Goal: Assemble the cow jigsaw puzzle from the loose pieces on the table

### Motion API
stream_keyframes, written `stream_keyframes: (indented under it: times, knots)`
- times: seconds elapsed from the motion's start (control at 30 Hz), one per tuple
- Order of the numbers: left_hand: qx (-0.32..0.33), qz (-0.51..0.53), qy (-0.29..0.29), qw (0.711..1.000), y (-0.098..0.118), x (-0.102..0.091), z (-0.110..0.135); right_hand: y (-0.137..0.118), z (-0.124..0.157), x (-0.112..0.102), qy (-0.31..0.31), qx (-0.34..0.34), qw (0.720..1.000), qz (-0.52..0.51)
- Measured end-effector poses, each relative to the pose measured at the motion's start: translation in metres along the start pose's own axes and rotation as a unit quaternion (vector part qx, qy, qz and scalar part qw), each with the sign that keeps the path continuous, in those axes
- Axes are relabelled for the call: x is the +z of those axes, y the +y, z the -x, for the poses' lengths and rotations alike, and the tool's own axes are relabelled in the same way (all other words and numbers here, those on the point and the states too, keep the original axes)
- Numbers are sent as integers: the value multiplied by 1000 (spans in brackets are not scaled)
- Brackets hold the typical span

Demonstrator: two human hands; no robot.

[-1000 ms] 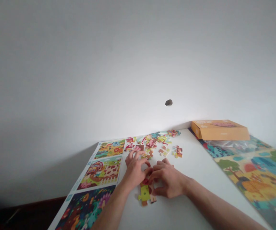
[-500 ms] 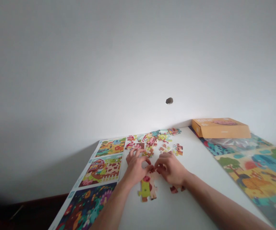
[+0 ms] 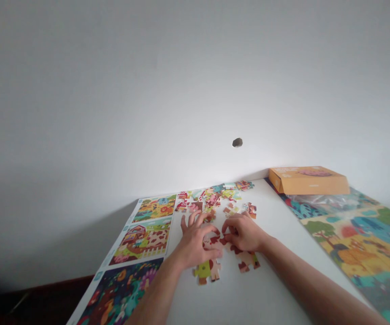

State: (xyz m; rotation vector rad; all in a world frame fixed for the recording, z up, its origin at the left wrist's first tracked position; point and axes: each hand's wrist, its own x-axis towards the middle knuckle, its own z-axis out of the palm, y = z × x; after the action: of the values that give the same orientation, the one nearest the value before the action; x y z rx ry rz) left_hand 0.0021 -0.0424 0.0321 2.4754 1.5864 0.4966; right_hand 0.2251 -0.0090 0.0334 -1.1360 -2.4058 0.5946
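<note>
My left hand (image 3: 196, 241) lies over a joined strip of puzzle pieces (image 3: 202, 271), green and pink with brown patches. Its fingers are spread, with thumb and index finger resting on the strip. Just to the right, my right hand (image 3: 244, 232) pinches a brown-and-pink puzzle piece (image 3: 224, 241) at the strip's upper right edge; its fingers hide part of it. Below the right palm lie more brown-patched puzzle pieces (image 3: 248, 261), partly covered by the hand. Beyond both hands, several loose puzzle pieces (image 3: 211, 197) are scattered near the wall.
At the left edge of the white table (image 3: 195, 307) lies a sheet of printed pictures (image 3: 149, 237), including a farm scene with a cow. An orange box (image 3: 310, 183) sits at the back right above a plastic bag (image 3: 326, 201) and a large animal picture (image 3: 357, 243).
My left thumb and index finger have spread apart and moved down over the strip. My right hand has shifted slightly, uncovering more of the pieces below it.
</note>
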Motion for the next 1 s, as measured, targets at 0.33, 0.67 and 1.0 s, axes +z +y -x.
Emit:
stream_keyframes:
  times: [0.33, 0.67, 1.0]
  knots:
    - [6, 5, -20, 1000, -1, -2, 1, 3, -1, -1, 33, 13, 999, 18]
    - [-144, -47, 148, 977, -18, 13, -7, 22, -4, 4, 175, 273, 935, 145]
    - [-142, -38, 114, 982, -20, 17, -8, 26, -6, 6, 155, 266, 945, 109]
